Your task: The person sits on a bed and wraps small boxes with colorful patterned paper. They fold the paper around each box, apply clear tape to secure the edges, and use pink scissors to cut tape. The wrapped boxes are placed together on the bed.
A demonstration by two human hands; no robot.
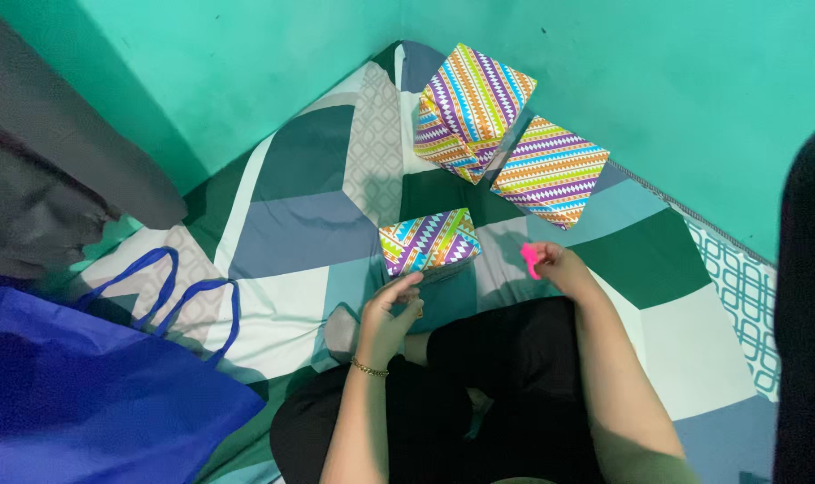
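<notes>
A small box wrapped in bright zigzag-striped paper lies on the patterned bedsheet just in front of my crossed legs. My left hand hovers right below its near edge, fingers curled, holding nothing that I can see. My right hand is to the right of the box and pinches a small pink object between its fingers. Two bigger boxes in the same kind of paper, one leaning against the other, sit farther back near the wall corner.
A blue fabric bag with loop handles lies at the left. A grey cloth hangs above it. Turquoise walls close in the corner. A dark shape fills the right edge.
</notes>
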